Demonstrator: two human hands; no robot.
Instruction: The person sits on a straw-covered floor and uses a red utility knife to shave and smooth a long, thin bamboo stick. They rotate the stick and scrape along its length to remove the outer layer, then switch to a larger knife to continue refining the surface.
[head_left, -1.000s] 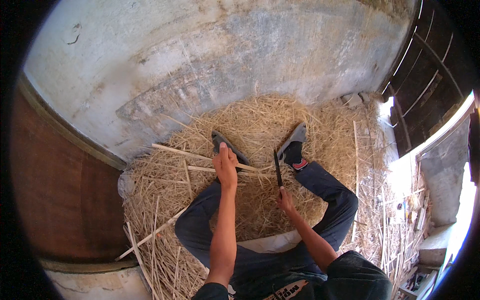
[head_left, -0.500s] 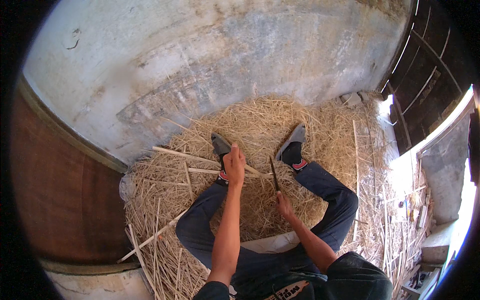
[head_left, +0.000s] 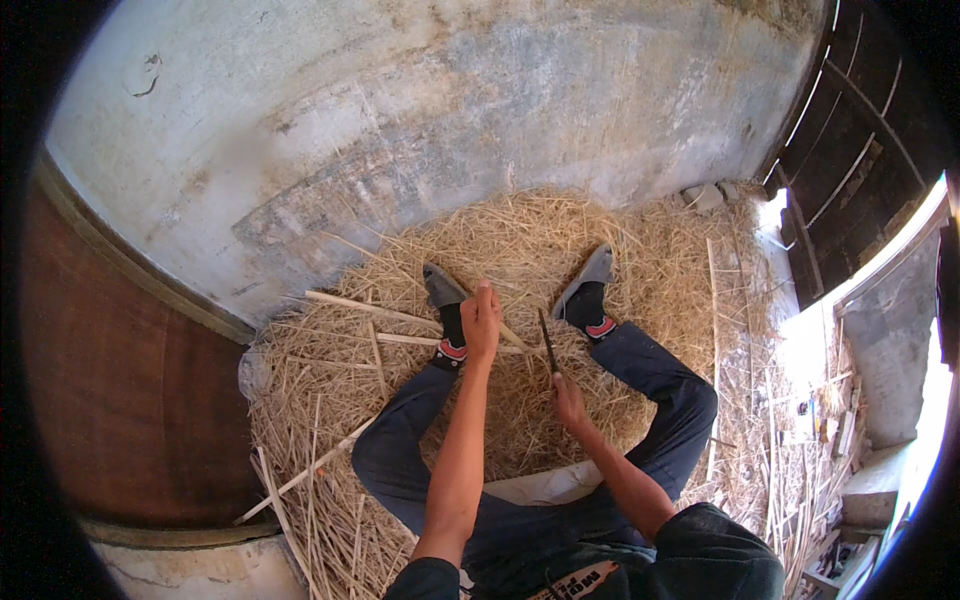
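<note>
Left hand (head_left: 483, 318) has moved right, nearer the knife (head_left: 549, 342). It seems to pinch a pale stick (head_left: 515, 339), partly hidden; right hand (head_left: 568, 402) holds the knife. Stick and knife are over straw (head_left: 555, 222), between the shoes (head_left: 596, 270). Shaving seems underway; the next stroke needs fingers kept clear

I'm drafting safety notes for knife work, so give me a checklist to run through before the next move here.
1. Right hand closed on the knife by its handle: ok.
2. Left hand apart from the blade: ok, a gap shows between them.
3. Left hand closed around the pale strip: ok, though how firmly I cannot tell.
4. Hands gloved: not ok, both are bare.
5. Floor around the grey shoes free of litter: not ok, straw-like shavings surround them.
6. Cutting edge sharp: cannot tell, too small to judge.
</note>
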